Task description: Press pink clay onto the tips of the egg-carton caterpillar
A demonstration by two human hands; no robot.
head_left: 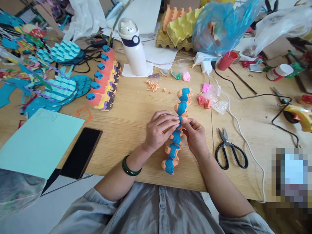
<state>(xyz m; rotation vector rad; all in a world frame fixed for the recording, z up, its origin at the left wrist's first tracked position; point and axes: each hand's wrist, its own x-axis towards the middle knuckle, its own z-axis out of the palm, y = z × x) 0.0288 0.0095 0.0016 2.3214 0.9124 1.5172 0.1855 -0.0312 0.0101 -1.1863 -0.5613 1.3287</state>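
Observation:
A strip of orange egg carton (168,150) lies lengthwise in front of me, with patches of blue modelling clay (176,137) across its bumps. My left hand (161,128) is at its left side, fingers together and bent, the tips pressed to the clay on a middle bump. From the other side my right hand (196,135) pinches the strip's edge between thumb and forefinger at the same bump. The fingers partly hide that bump. Farther left stands a finished-looking carton strip (107,74) in orange, yellow, purple and black with blue knobs.
Black-handled scissors (230,149) lie right of my hands, beside a white cable (240,130). A phone (81,152) and light-green sheet (40,139) are left. Behind are a white bottle (135,52), orange scraps (152,86), clay packets (207,97) and egg trays (184,27). A glue gun (298,115) lies far right.

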